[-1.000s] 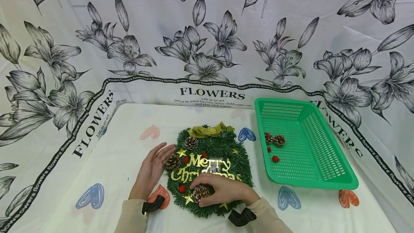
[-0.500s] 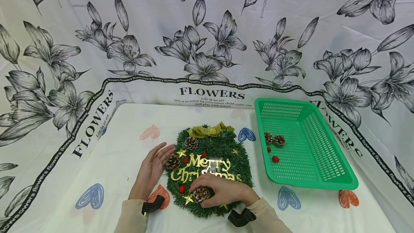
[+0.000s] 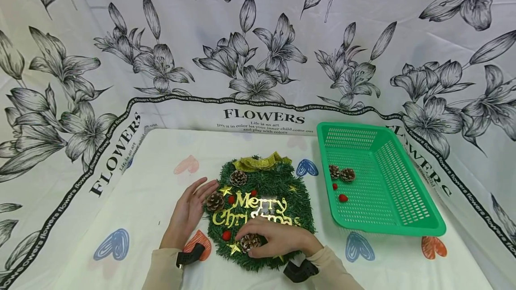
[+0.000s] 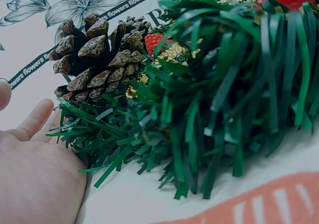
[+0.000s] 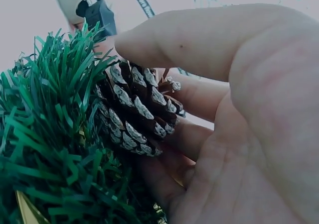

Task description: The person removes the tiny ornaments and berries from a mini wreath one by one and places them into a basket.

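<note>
Gripping cone (image 3: 249, 242) low on wreath (image 3: 271, 181): right hand (image 3: 280, 237), curled round its sides, likely for steadiness. Left hand (image 3: 190, 209) uncurled at wreath's left edge, perhaps as brace.

White heart-print table (image 3: 155, 171), green wreath (image 3: 272, 183), green basket (image 3: 387, 228)

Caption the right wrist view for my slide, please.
A right hand holds a white-tipped pine cone on a green wreath, with a gold sliver at the lower left.
</note>
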Tool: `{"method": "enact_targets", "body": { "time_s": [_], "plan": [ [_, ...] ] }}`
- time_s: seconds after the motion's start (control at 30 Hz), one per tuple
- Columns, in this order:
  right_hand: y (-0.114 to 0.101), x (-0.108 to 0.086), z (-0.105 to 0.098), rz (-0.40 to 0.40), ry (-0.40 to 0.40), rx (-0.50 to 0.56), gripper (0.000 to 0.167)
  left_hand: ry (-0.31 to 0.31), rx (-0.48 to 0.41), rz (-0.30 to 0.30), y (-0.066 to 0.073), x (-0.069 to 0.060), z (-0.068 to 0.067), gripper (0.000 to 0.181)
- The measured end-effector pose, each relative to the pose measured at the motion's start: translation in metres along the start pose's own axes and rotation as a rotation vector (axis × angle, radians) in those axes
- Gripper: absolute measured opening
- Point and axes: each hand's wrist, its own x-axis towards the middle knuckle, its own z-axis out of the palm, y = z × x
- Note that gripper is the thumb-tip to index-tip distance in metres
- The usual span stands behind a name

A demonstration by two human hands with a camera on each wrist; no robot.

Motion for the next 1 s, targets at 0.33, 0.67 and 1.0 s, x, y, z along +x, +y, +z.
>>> {"method": "enact_targets", "body": {
  "time_s": [0.33,0.67,1.0],
  "plan": [
    [0.003,0.0014,0.0004,0.014,0.013,0.015,0.039,0.001,0.016,0.008,-0.0004,0.0003,-0.0001,0.061],
    [-0.0031,0.0014,0.0007,0.05,0.038,0.044,0.04,0.003,0.006,0.004,-0.0007,-0.0004,-0.0003,0.061],
    [-0.0054,-0.0003,-0.0019,0.077,0.073,0.096,0.04,0.006,0.002,0.0,-0.0003,0.0,-0.0001,0.061]
  ]
}}
